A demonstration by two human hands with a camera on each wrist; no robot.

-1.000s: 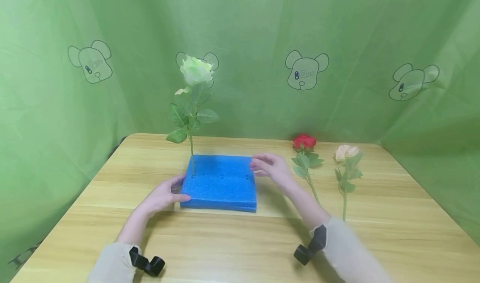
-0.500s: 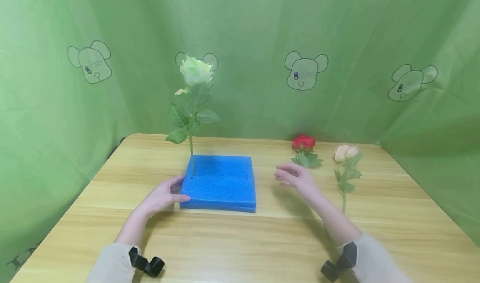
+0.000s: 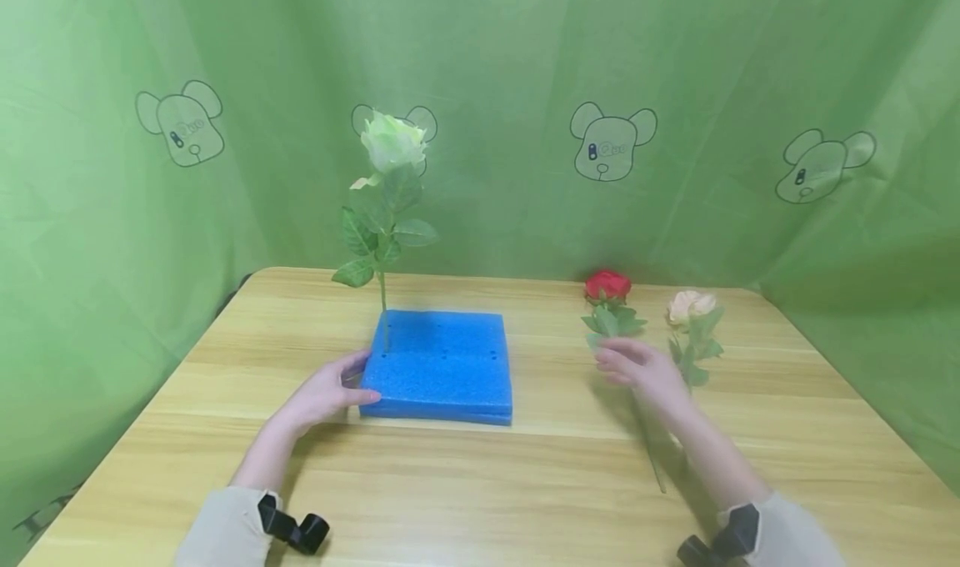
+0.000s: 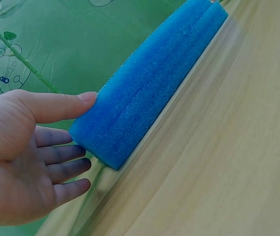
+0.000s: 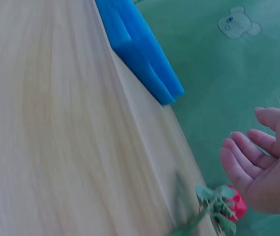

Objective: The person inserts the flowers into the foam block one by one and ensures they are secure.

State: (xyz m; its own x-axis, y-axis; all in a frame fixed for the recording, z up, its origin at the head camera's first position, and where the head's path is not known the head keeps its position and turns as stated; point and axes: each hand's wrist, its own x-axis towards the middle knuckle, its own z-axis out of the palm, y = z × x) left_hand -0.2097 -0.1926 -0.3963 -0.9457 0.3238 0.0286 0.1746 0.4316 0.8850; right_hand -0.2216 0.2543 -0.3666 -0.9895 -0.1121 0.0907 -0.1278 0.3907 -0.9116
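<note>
A blue foam block with small holes in its top lies on the table. Out of its left side rises an upright white-green rose with leaves on its stem. My left hand rests at the block's left side; in the left wrist view the thumb touches the foam's edge and the other fingers stay extended beside it. With relaxed fingers and nothing in them, my right hand hovers over the stem of a red rose, covering part of it. The red bloom also shows in the right wrist view, below that hand.
To the right of the red rose, a pale pink rose lies on the wooden table, its lower stem partly behind my right arm. A green curtain with bear-head prints hangs around the table's back and sides.
My right hand has moved away from the foam block's right edge, rightward to the red rose's stem. My left hand, the block and the roses have stayed put.
</note>
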